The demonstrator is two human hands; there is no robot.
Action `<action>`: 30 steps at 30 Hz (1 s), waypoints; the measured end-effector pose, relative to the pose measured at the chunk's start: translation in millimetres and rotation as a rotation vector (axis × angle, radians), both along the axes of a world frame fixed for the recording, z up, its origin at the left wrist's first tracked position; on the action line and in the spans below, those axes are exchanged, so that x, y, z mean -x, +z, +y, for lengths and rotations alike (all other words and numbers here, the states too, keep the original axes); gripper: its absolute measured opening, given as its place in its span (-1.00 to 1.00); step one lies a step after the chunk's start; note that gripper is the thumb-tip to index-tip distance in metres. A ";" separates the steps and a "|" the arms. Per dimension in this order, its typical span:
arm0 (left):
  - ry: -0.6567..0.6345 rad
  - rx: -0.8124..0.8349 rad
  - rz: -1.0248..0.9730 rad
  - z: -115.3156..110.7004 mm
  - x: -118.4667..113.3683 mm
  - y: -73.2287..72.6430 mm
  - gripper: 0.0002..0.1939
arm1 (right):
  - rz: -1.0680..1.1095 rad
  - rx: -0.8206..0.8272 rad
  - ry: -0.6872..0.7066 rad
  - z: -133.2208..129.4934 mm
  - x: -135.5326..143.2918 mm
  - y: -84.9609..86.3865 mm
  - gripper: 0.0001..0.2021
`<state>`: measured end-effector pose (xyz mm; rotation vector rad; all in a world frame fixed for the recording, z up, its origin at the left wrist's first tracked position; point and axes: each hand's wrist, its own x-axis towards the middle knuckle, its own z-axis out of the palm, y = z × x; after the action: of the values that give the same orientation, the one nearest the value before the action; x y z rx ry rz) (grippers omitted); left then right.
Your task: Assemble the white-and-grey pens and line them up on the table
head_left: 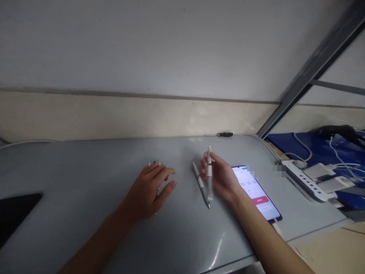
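Observation:
My right hand (221, 175) pinches a slim white pen (210, 171) upright between thumb and fingers; its lower part looks clear and slightly blurred. Beside it, a second white pen (199, 176) with a silver tip lies slanted on the grey table. To the left, my left hand (154, 188) hovers over or rests on the tabletop, thumb and fingers apart, with no object visible in its grasp. Tiny white and dark pieces (154, 162) show just past its fingertips, too small to name. Other small specks appear near its thumb and below the palm.
A lit phone (258, 194) showing a timer lies by my right forearm, cable attached. Farther right is a white power strip (309, 182) with chargers. A screwdriver (225, 134) lies against the wall. A black flat object (19, 213) sits at left. A metal bar (310, 72) slants down at right.

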<state>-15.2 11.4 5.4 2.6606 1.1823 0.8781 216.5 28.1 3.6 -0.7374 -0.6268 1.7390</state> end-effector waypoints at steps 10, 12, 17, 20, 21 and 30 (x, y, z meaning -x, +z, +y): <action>0.061 0.056 0.017 5.2 -0.9 -3.2 -0.75 | 0.080 -0.030 -0.033 -2.4 -0.8 -1.0 -0.74; 0.078 0.058 0.019 5.8 -1.2 -3.8 -0.75 | 0.090 -0.032 -0.043 -2.4 0.7 -2.0 -0.78; 0.091 0.075 0.044 8.4 0.8 -6.9 -0.74 | 0.091 -0.035 -0.061 -2.3 3.4 -2.3 -0.71; 0.094 0.071 0.060 9.0 1.6 -8.4 -0.74 | 0.096 -0.045 -0.046 -2.1 3.0 -2.7 -0.75; 0.092 0.068 0.060 9.0 1.6 -8.8 -0.75 | 0.100 -0.048 -0.043 -2.1 2.7 -3.0 -0.75; 0.083 0.052 0.074 9.5 2.6 -11.0 -0.78 | 0.065 -0.045 -0.049 -1.6 2.2 -3.3 -0.68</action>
<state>-17.8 20.9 -5.6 2.6406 1.3215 0.7557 214.3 26.5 0.3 -0.6570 -0.5966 1.6920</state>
